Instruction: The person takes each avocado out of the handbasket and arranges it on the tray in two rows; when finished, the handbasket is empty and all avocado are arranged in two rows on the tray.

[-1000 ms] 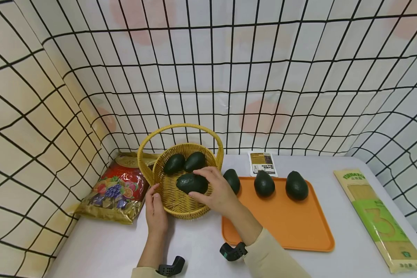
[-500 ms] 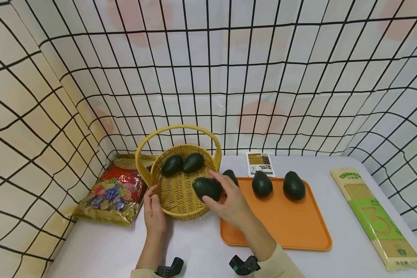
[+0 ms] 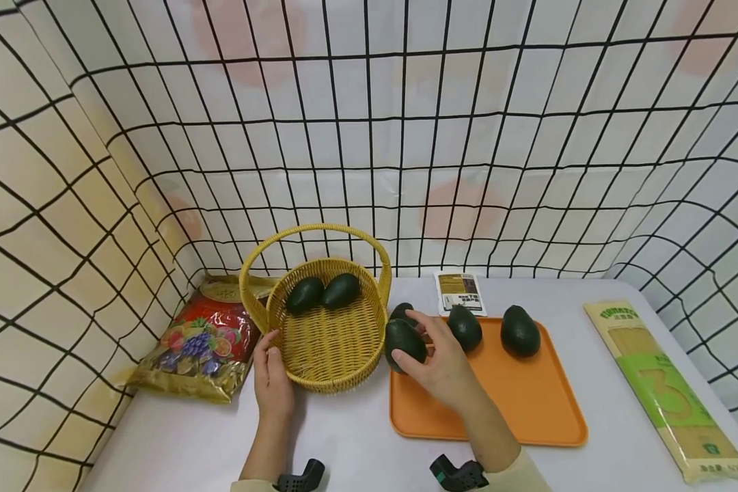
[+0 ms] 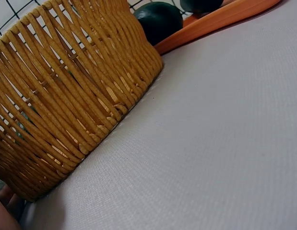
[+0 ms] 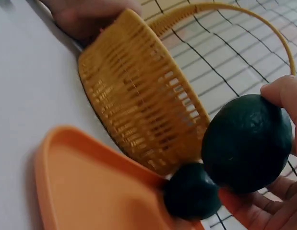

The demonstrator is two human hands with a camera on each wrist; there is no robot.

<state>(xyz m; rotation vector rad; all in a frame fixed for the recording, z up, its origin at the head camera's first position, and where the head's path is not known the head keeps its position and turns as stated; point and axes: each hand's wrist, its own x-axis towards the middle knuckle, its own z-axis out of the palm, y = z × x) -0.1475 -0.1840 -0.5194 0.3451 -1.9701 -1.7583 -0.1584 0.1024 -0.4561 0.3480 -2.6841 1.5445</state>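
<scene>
My right hand (image 3: 445, 365) grips a dark green avocado (image 3: 404, 344) between thumb and fingers, over the left part of the orange tray (image 3: 498, 417). In the right wrist view the held avocado (image 5: 248, 143) appears large, with another avocado (image 5: 191, 191) behind it at the tray's edge. On the tray's back part lie an avocado (image 3: 464, 329) and a further avocado (image 3: 520, 332). My left hand (image 3: 275, 386) rests against the left side of the yellow wicker basket (image 3: 329, 379). Inside the basket are one avocado (image 3: 305, 294) and a second avocado (image 3: 342, 291).
A red and gold fruit-printed bag (image 3: 203, 342) lies left of the basket. Behind the tray is a small white packet (image 3: 460, 292). A long noodle packet (image 3: 667, 389) lies at the right. Black grid panels (image 3: 400, 137) enclose the table.
My right hand has carried the avocado from over the basket rightward to the tray's left side. The left hand stays at the basket, and its two avocados have not moved.
</scene>
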